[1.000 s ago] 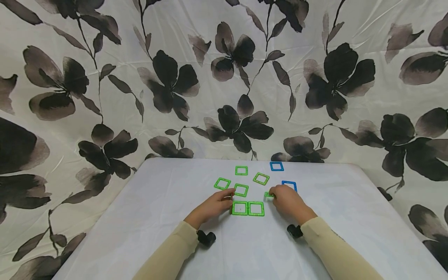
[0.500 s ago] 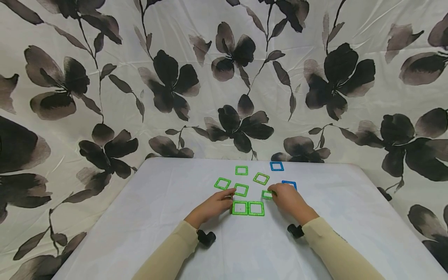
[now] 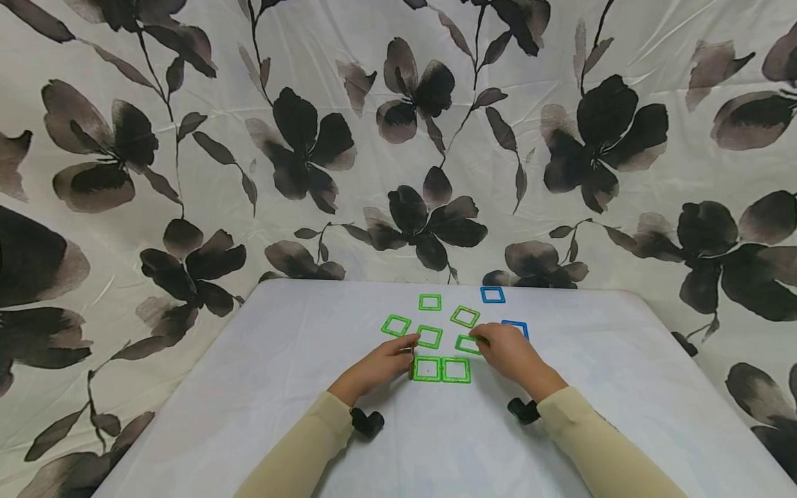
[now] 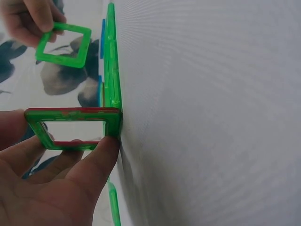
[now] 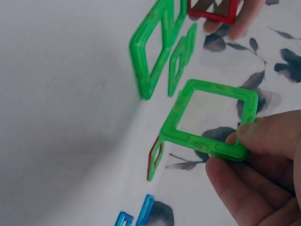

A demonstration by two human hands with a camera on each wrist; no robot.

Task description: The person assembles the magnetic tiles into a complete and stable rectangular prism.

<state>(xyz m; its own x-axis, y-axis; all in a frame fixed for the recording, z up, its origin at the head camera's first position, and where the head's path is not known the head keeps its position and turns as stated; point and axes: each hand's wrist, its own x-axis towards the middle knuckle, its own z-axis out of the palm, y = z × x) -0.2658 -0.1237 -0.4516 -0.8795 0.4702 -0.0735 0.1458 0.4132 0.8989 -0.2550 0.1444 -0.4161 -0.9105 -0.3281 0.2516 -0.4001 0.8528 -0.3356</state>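
My left hand holds a red-and-green square magnetic tile upright, its thumb on one corner and fingertips along the lower edge. This tile stands at the left side of two green square tiles, which lie flat edge to edge. Between thumb and fingers of my right hand is pinched a green square tile with an open middle. In the right wrist view it is tilted and above the table, apart from the laid pair. In the head view it hangs just beyond the right one of the pair.
Several loose green tiles lie behind the pair, among them one close behind it and one farther back. Two blue tiles lie to the right: one far back, one partly hidden by my right hand. A floral cloth hangs behind the white table.
My right hand has shifted slightly left with the green tile, which now shows more of its frame toward the laid pair. My left hand has stayed in place.
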